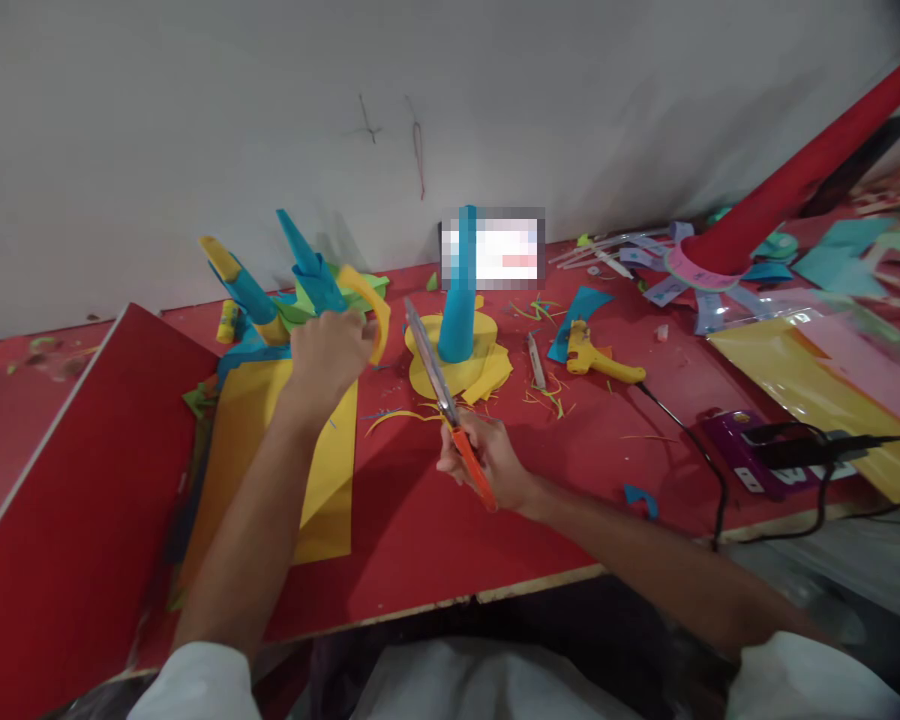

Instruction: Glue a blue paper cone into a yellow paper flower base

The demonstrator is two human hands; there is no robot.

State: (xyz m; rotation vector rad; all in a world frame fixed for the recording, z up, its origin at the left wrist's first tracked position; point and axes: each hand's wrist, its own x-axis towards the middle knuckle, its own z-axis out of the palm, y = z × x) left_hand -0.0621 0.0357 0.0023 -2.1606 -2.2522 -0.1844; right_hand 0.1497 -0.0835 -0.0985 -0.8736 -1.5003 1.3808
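Observation:
My right hand [491, 460] grips a pair of scissors [469, 465] by its orange handles. The blades look closed together and point up and away. My left hand [330, 350] is closed, back of the hand towards me, on a curved yellow paper strip [379, 310] that arches out past the fingers; its fingertips are hidden. Just beyond the scissors stands a blue paper cone [459, 315] on a scalloped yellow paper base [431, 378]. Yellow paper sheets [330, 510] lie beneath my left forearm.
Behind my left hand stand rolled blue paper pieces [311, 280]. A yellow glue gun [600, 365], a cutter knife [535, 360] and paper scraps [544, 310] lie right of the cone. A purple power strip [742, 455] with black cords sits further right, near a tall red cone [795, 190].

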